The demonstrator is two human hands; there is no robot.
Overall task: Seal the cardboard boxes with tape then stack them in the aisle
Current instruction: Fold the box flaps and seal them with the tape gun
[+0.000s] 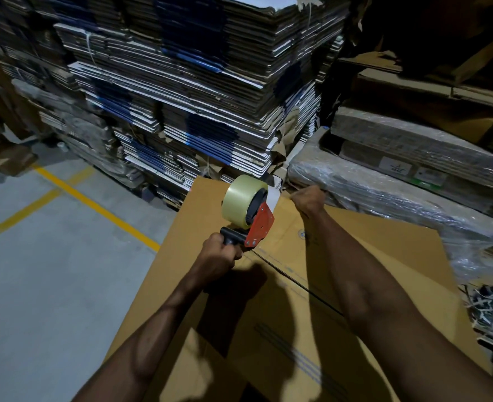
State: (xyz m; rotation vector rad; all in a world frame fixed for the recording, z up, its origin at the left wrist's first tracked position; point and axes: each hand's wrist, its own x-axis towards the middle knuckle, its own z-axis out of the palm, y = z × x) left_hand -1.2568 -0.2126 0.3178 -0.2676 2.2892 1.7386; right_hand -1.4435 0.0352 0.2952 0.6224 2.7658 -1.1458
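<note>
L hand (220, 254) clamps tape-gun (249, 220) grip mid-box; R hand (309, 200) pinches tape end at far edge of cardboard box (384, 265). Best: anchor end firmly, pull gun straight back w/ steady pressure along flap seam (297, 281).

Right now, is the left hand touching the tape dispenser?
Touching. Head view shows the left hand wrapped around the black handle of the tape dispenser.
</note>
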